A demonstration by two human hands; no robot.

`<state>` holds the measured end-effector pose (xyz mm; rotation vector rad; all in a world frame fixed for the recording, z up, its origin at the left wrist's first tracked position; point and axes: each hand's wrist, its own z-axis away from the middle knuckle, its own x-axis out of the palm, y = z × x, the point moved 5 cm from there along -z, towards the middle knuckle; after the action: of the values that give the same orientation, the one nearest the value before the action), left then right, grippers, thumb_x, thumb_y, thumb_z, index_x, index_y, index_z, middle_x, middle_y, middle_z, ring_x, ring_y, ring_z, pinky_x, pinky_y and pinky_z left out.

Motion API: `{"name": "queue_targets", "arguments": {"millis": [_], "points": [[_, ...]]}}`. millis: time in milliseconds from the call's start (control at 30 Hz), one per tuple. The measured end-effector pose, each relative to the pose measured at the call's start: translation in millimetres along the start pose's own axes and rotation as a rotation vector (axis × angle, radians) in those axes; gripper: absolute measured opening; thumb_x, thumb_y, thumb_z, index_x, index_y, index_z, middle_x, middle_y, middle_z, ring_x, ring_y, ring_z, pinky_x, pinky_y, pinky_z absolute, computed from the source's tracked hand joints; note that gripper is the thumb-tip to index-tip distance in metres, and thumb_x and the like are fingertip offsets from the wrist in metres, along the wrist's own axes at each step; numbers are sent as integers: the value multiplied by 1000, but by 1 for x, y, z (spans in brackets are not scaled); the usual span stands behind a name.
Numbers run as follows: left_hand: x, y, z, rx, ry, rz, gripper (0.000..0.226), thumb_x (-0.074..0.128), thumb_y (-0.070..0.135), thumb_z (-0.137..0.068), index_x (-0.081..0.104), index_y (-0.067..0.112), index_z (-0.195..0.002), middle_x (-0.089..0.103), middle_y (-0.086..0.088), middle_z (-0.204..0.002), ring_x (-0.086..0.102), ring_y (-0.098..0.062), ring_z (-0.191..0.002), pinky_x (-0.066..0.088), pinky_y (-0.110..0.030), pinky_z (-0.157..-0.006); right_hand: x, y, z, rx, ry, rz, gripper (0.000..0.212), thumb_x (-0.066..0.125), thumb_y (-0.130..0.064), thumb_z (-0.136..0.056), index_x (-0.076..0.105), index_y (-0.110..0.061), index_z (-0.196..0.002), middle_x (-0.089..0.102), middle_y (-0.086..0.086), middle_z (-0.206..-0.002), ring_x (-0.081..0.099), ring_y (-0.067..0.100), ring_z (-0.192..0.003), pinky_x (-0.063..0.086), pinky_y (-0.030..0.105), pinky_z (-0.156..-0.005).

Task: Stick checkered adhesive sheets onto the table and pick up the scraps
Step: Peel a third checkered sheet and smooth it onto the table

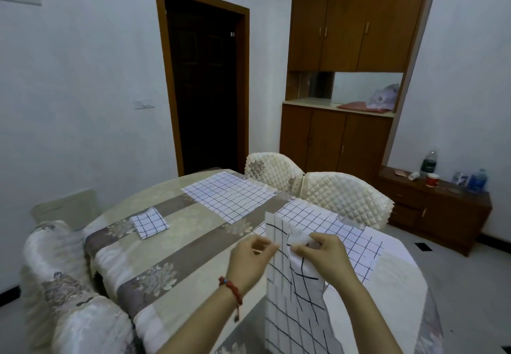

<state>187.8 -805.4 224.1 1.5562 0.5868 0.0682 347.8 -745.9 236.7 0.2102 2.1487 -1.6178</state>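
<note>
Both hands pinch the sheet (293,298) at its top edge, held upright above the table (193,243): left hand (250,259) on the backing, right hand (326,256) on the checkered layer. Best to peel slowly, evenly. Two sheets (229,196) already lie flat; a folded one (149,222) sits left. Chairs (343,196) crowd the far edge.

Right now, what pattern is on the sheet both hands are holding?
White with a dark grid on the held sheet; head view, the only one, shows it.
</note>
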Motion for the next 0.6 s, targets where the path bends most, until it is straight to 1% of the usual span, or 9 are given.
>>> {"name": "queue_targets", "arguments": {"millis": [33, 100, 167, 200, 300, 400, 467, 500, 600], "points": [[8, -4, 5, -67, -54, 68, 20, 64, 33, -82, 64, 13, -82, 63, 3, -76, 61, -14, -74, 48, -20, -61, 7, -3, 0, -21, -21, 29, 41, 75, -20, -68, 40, -5, -52, 29, -1, -52, 25, 9, -48, 20, 20, -45], [18, -7, 13, -207, -156, 196, 30, 60, 36, -84, 65, 6, -87, 65, -1, -76, 62, -12, -66, 51, -22, -55, 18, -9, 0, -66, -64, 88, 40, 72, -22, -71, 38, -12, -51, 29, 0, -51, 24, 9, -49, 20, 21, -46], [18, -8, 15, -286, -194, 288, 36, 59, 36, -85, 67, 2, -92, 67, -4, -76, 64, -12, -61, 53, -23, -52, 27, -11, 2, -92, -112, 151, 36, 70, -24, -73, 40, -15, -55, 32, 3, -55, 25, 11, -52, 21, 25, -50], [17, -10, 15, -310, -195, 328, 34, 59, 33, -86, 67, 1, -92, 68, -6, -76, 66, -15, -60, 54, -24, -53, 31, -10, 3, -90, -138, 172, 35, 70, -27, -72, 41, -15, -56, 33, 4, -57, 26, 11, -54, 22, 27, -51], [11, -19, 14, -337, -165, 342, 20, 58, 20, -87, 67, 3, -82, 68, -12, -78, 68, -18, -60, 55, -25, -53, 40, -7, 6, -78, -230, 196, 34, 74, -33, -64, 45, -17, -58, 35, 4, -61, 29, 12, -56, 24, 28, -53], [6, -28, 13, -345, -126, 359, 18, 57, 12, -87, 64, 4, -73, 67, -13, -76, 69, -19, -57, 55, -25, -52, 44, -6, 9, -72, -272, 163, 41, 76, -31, -67, 39, -18, -55, 31, 0, -58, 26, 7, -51, 21, 20, -48], [2, -34, 12, -333, -97, 373, 20, 57, 10, -87, 63, 4, -70, 67, -12, -73, 69, -19, -55, 55, -25, -52, 44, -5, 9, -76, -274, 158, 46, 73, -27, -72, 32, -20, -51, 27, -4, -54, 25, 7, -47, 22, 19, -46], [-3, -39, 9, -327, -65, 351, 20, 57, 9, -87, 62, 5, -68, 66, -11, -70, 67, -17, -53, 55, -24, -51, 42, -4, 8, -66, -267, 158, 46, 72, -25, -74, 32, -21, -50, 27, -5, -53, 26, 7, -47, 23, 19, -46], [-23, -61, -5, -332, 44, 298, 24, 58, 9, -86, 59, 8, -62, 61, -6, -62, 61, -11, -44, 53, -20, -47, 32, 3, -2, -3, -214, 160, 40, 69, -20, -76, 40, -21, -49, 35, -7, -52, 33, 6, -51, 24, 18, -45]]}}
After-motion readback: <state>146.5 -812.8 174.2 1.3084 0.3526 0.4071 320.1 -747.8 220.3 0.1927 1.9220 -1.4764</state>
